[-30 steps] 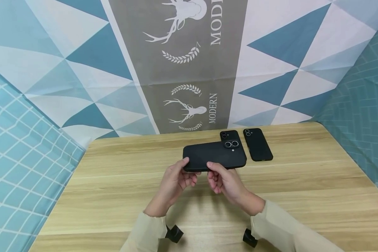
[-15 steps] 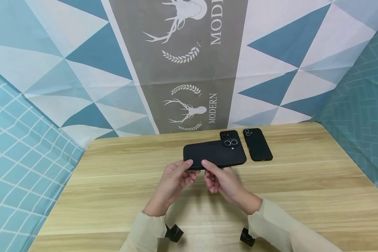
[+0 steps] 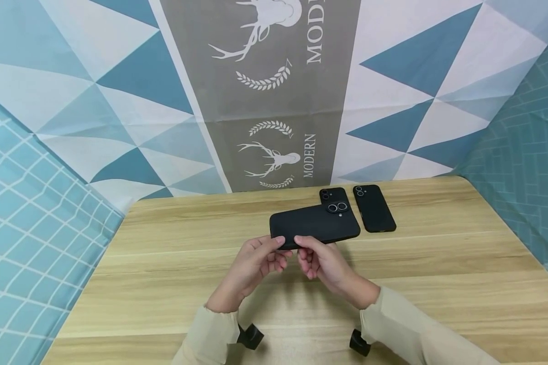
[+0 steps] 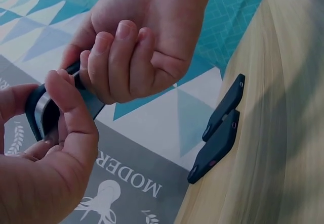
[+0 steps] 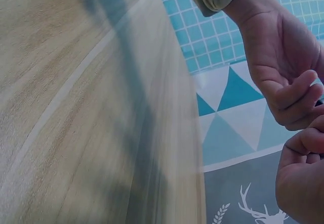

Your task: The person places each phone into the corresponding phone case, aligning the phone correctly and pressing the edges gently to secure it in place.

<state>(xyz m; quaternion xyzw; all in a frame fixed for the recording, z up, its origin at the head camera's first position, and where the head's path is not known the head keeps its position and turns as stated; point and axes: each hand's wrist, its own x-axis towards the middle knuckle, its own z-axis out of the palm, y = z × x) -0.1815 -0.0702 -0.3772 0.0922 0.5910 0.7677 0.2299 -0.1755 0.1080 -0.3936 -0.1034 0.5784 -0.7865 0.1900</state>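
A black phone case (image 3: 308, 223), with two ringed camera lenses at its right end, is held up in both hands over the table. In the left wrist view a silver phone edge (image 4: 41, 107) shows inside the case's rim. My left hand (image 3: 254, 261) pinches the near left corner, thumb on top and fingers curled below. Close beside it, my right hand (image 3: 325, 261) pinches the near long edge, its thumb on the back. The right hand's curled fingers (image 4: 121, 62) face the left wrist camera. In the right wrist view the hands mostly hide the phone.
Two more black phones or cases lie at the table's back: one (image 3: 332, 194) partly hidden behind the held one, the other (image 3: 375, 209) to its right. A patterned cloth wall (image 3: 274, 101) rises behind the wooden table (image 3: 173, 284). Black wrist cameras (image 3: 251, 336) hang below the sleeves.
The thumbs have drawn closer together along the near edge. The held phone has shifted slightly right and tilted a little more. The two items at the back stay put.
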